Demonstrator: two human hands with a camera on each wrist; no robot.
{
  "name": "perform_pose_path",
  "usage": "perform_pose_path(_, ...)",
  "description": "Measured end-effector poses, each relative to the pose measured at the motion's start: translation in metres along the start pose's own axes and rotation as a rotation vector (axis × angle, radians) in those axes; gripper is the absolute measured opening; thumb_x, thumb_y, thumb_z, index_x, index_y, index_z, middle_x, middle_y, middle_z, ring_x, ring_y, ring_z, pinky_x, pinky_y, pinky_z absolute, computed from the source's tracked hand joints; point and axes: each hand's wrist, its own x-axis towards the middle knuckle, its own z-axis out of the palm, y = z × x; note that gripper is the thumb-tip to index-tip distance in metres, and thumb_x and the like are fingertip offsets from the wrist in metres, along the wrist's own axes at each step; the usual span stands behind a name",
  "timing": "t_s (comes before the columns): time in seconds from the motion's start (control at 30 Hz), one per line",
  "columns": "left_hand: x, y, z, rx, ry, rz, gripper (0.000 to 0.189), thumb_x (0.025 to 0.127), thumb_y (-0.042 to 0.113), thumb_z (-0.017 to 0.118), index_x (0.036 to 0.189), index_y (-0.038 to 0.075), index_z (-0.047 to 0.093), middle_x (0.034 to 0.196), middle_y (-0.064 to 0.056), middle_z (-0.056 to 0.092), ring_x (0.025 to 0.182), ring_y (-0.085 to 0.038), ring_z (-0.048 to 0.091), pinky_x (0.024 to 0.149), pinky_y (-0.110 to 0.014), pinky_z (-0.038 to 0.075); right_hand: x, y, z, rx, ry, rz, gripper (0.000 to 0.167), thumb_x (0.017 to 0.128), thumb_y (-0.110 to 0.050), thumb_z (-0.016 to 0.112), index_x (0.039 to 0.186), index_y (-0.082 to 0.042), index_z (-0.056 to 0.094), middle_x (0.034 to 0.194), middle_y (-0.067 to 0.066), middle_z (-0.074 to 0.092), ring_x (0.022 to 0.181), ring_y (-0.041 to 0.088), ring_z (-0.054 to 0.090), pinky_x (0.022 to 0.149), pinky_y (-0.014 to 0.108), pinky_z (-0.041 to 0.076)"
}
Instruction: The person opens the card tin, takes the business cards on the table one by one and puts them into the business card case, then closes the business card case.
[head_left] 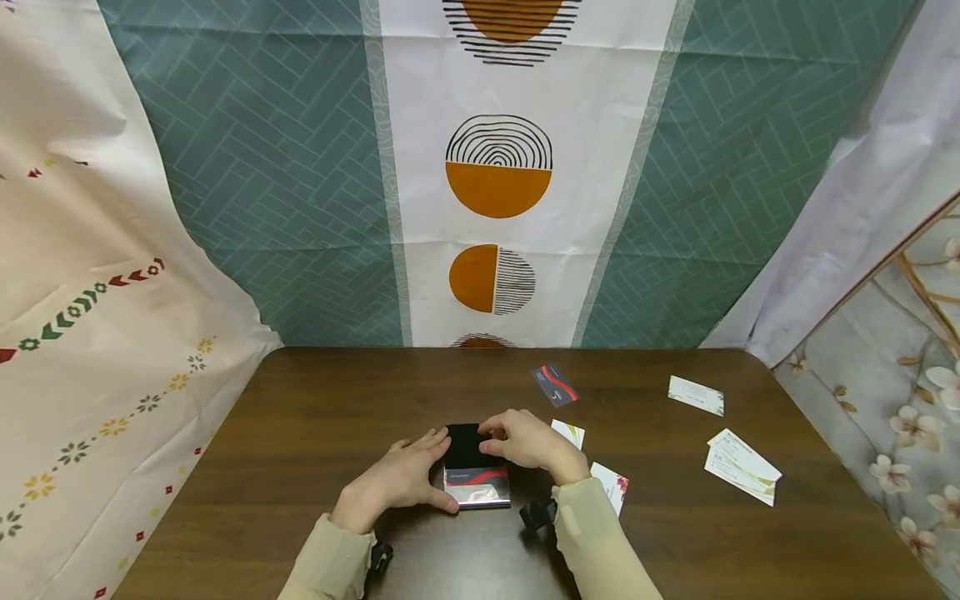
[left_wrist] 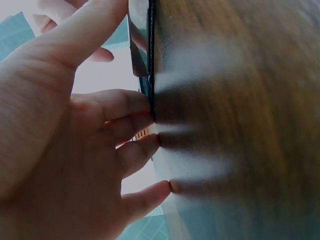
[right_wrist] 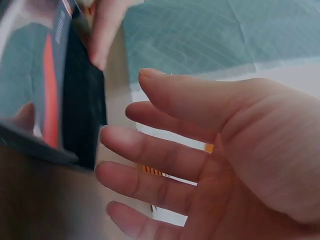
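Note:
A card case [head_left: 476,503] lies unfolded on the table, its black flap [head_left: 465,448] away from me and its shiny metal half toward me. In that half sits a dark business card [head_left: 477,476] with a red wave. Along the case's left side rests my left hand [head_left: 397,478], thumb at the near left corner and fingers spread by the flap's edge. The left wrist view shows its fingertips [left_wrist: 162,186] down at the tabletop. Over the flap's right side hovers my right hand [head_left: 528,442], fingers loosely bent; nothing is between its thumb and fingers in the right wrist view.
A dark card with a red wave [head_left: 555,386] lies behind the case. Two white cards, one green-edged [head_left: 567,432] and one red-flowered [head_left: 611,487], lie by my right forearm. Farther right are a single white card [head_left: 696,395] and some overlapping white cards [head_left: 742,467].

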Motion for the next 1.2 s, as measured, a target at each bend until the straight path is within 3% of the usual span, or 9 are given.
perform_pose_path(0.2,-0.004,0.0,0.0,0.0,0.003,-0.021,0.105,0.071,0.059,0.079,0.148,0.0,0.039,0.158,-0.012,0.027,0.145,-0.032,0.021,0.112,-0.058,0.018,-0.007,0.014,-0.023,0.073,0.054,0.04,0.037,0.092,-0.019,0.069,0.125,-0.004,0.064,0.093,-0.003,0.066,0.082,0.013,0.059,0.072,0.033,0.051)
perform_pose_path(0.4,-0.004,0.001,0.0,-0.008,0.009,-0.014,0.104,0.071,0.057,0.08,0.147,-0.001,0.04,0.158,-0.012,0.028,0.145,-0.032,0.022,0.112,-0.057,0.018,-0.02,0.034,-0.06,0.032,0.129,0.067,0.035,0.091,-0.018,0.071,0.123,-0.005,0.065,0.088,-0.002,0.062,0.081,0.014,0.057,0.071,0.034,0.049)
perform_pose_path(0.67,-0.001,0.0,0.001,0.009,0.004,-0.01,0.106,0.071,0.06,0.079,0.148,0.0,0.039,0.158,-0.012,0.027,0.146,-0.031,0.021,0.112,-0.058,0.018,-0.049,0.09,-0.11,-0.094,0.205,0.124,0.032,0.09,-0.021,0.071,0.115,-0.002,0.066,0.091,0.003,0.067,0.083,0.019,0.06,0.072,0.039,0.05)
perform_pose_path(0.93,-0.001,-0.001,0.002,0.015,0.004,-0.004,0.105,0.071,0.059,0.079,0.148,-0.001,0.039,0.158,-0.012,0.027,0.146,-0.031,0.021,0.111,-0.059,0.018,-0.075,0.144,-0.137,-0.202,0.233,0.178,0.04,0.093,-0.032,0.068,0.114,0.001,0.065,0.109,0.017,0.068,0.101,0.038,0.062,0.084,0.053,0.05)
perform_pose_path(1.2,0.0,0.001,0.001,0.008,-0.002,-0.011,0.104,0.072,0.058,0.079,0.148,0.001,0.04,0.158,-0.011,0.027,0.146,-0.03,0.02,0.112,-0.058,0.017,-0.097,0.184,-0.164,-0.297,0.229,0.221,0.045,0.093,-0.033,0.067,0.115,0.005,0.063,0.104,0.02,0.066,0.096,0.039,0.061,0.079,0.054,0.049)
